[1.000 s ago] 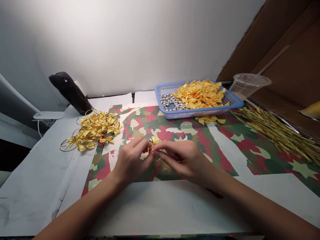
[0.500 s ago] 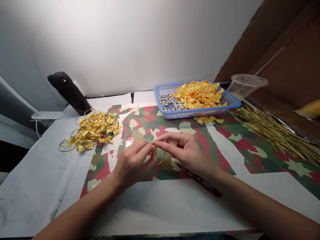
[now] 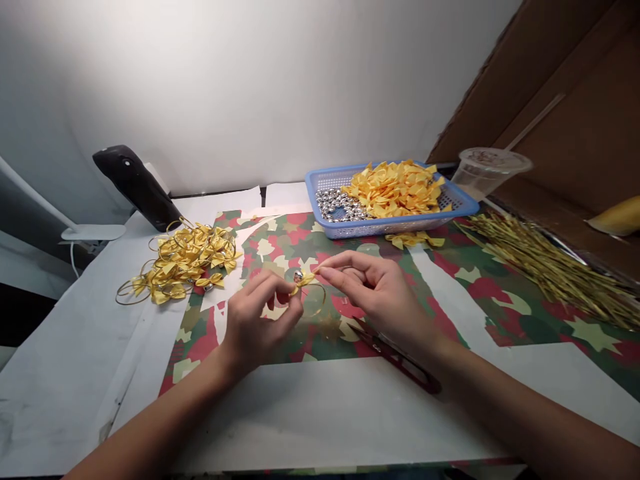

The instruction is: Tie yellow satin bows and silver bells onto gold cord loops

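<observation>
Between my hands is a yellow ribbon bow (image 3: pixel 307 281) with a small silver bell (image 3: pixel 299 275) on it and a loop of gold wire (image 3: pixel 324 295) hanging below. My left hand (image 3: pixel 263 310) pinches the bow's left end between thumb and forefinger. On the other side, my right hand (image 3: pixel 373 287) pinches its right end the same way. Dark-red-handled scissors (image 3: pixel 395 357) lie on the table, partly beneath my right hand and forearm. To the left sits a pile of yellow bows with gold wire loops (image 3: pixel 187 260).
A blue basket (image 3: pixel 390 225) at the back holds silver bells (image 3: pixel 340 205) and yellow bows (image 3: pixel 397 189). Gold wire strands (image 3: pixel 555 267) lie at right, near a plastic cup with a straw (image 3: pixel 490 170). A black device (image 3: pixel 137 187) leans at back left. Patterned paper (image 3: pixel 280 247) covers the table.
My hands have moved slightly apart, with each keeping a pinch on the bow. The bow and silver bell, hidden by my fingers before, now show between them.
</observation>
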`<state>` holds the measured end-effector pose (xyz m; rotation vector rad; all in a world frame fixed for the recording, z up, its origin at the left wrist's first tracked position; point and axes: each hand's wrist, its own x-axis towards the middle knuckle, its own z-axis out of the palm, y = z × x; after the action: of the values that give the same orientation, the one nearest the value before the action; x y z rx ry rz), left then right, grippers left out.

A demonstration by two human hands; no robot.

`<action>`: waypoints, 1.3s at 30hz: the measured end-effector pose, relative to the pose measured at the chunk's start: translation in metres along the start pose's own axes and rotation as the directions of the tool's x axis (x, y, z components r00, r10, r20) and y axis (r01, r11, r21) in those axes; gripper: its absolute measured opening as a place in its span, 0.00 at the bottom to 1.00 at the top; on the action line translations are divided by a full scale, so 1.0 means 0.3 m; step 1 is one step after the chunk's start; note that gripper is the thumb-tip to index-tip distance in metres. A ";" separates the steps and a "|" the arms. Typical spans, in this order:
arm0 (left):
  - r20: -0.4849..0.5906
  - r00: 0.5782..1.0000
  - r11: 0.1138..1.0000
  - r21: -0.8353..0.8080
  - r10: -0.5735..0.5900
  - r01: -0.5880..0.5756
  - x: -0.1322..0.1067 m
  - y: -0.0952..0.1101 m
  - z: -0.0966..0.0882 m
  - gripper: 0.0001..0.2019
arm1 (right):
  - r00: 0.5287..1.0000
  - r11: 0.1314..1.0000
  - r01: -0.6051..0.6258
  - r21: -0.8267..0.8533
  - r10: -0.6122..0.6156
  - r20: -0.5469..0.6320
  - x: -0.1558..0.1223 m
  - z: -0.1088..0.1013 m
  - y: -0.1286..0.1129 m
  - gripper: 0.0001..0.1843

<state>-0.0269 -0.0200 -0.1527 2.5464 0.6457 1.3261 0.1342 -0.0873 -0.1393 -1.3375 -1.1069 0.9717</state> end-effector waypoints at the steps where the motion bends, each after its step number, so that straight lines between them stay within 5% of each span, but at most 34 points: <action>1: -0.007 0.999 0.999 -0.013 -0.040 0.040 0.003 0.000 -0.003 0.09 | 1.000 1.000 0.014 -0.005 -0.014 0.000 -0.001 0.000 0.000 0.13; 8: 0.056 0.939 0.912 -0.225 -0.340 0.343 0.009 -0.002 -0.011 0.08 | 0.995 0.990 0.096 -0.107 -0.093 0.031 -0.005 0.008 0.010 0.10; 15: 0.264 0.740 0.585 -0.474 -0.618 0.658 0.013 -0.010 -0.013 0.08 | 0.986 0.937 0.168 -0.306 -0.155 0.065 -0.008 0.009 0.010 0.08; 20: 0.410 0.616 0.395 -0.505 -0.672 0.767 0.024 -0.016 -0.015 0.11 | 0.974 0.901 0.225 -0.371 -0.208 0.087 -0.016 0.012 0.020 0.09; 32: 0.592 0.422 -0.019 -0.595 -0.687 0.803 0.029 -0.032 0.008 0.08 | 0.953 0.797 0.303 -0.523 -0.233 0.196 -0.010 0.019 0.053 0.08; 35: 0.579 0.413 -0.009 -0.588 -0.703 0.809 0.020 -0.040 0.009 0.07 | 0.977 0.863 0.208 -0.460 -0.164 0.136 -0.005 0.015 0.044 0.08; 39: 0.542 0.468 0.083 -0.587 -0.698 0.805 0.003 -0.049 0.009 0.07 | 0.985 0.949 -0.031 -0.313 0.082 0.152 0.005 0.007 0.033 0.07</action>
<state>-0.0284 -0.0066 -0.1591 1.1216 0.8852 0.7191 0.1333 -0.0852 -0.1493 -1.5702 -1.3971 0.9921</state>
